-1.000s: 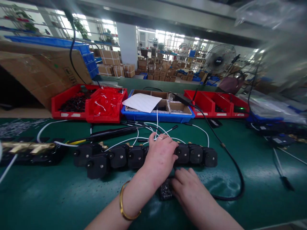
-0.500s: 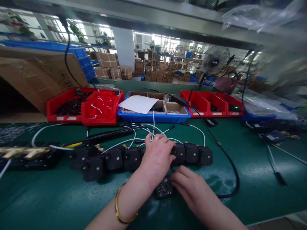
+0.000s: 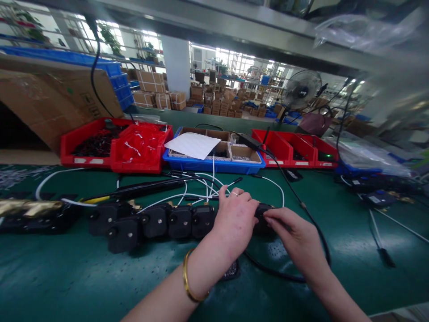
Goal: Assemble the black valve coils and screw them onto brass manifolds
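Note:
A row of black box-shaped units with brass fittings and white cables runs across the bench, among them one black unit (image 3: 181,222). Over the row's right part lies my left hand (image 3: 236,219), its fingers curled round a black unit that they mostly cover. Against the face of a right-hand unit (image 3: 263,223), my right hand (image 3: 298,235) is closed with thumb and forefinger pinched; anything between them is too small or hidden. A small black tray of tiny shiny parts (image 3: 232,272) shows partly beneath my left forearm. The black cord (image 3: 268,270) curves under my right hand.
Red bins (image 3: 137,156) with small parts stand at the back left, and more red bins (image 3: 268,154) at the back right. Between them sits a blue tray (image 3: 214,166) with a white paper. Brass-fitted units (image 3: 33,214) lie at far left. A metal beam crosses overhead.
My right hand has moved from beside the small tray up and right to a unit's face. My left hand has shifted right along the row. The view has turned slightly.

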The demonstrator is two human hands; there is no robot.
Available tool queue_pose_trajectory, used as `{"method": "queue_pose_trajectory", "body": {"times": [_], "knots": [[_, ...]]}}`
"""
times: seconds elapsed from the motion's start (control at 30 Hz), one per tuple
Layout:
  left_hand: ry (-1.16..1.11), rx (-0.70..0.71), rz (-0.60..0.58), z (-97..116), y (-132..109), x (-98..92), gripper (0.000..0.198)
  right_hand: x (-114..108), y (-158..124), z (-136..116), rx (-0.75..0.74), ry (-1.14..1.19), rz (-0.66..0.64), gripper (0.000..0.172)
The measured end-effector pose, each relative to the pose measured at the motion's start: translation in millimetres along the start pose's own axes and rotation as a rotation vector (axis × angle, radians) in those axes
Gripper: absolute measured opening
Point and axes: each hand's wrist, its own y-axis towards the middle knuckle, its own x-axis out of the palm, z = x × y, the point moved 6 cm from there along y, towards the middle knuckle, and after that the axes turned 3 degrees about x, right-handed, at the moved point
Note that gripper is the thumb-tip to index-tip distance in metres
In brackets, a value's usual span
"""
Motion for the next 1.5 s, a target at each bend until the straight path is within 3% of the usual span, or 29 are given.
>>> {"method": "queue_pose_trajectory", "body": {"times": [0.37, 0.87, 1.0, 1.17, 1.5], "knots": [[-0.032, -0.018, -0.014, 2, 6, 13.3, 0.013, -1, 6, 12, 0.159, 0.155, -0.127, 0.010], [-0.023, -0.011, 0.008, 1, 6, 13.9, 0.012, -4, 8, 18, 0.280, 0.232, -0.135, 0.018], [-0.029, -0.011, 0.018, 2, 6, 13.3, 0.013, -3, 8, 19, 0.256, 0.181, -0.142, 0.015], [-0.021, -0.010, 0.020, 3, 6, 12.0, 0.014, -6, 9, 12, 0.109, -0.005, -0.077, 0.012], [-0.028, -0.034, 0.005, 3, 7, 12.4, 0.017, 1, 12, 6, 0.010, -0.068, -0.079, 0.011]]}}
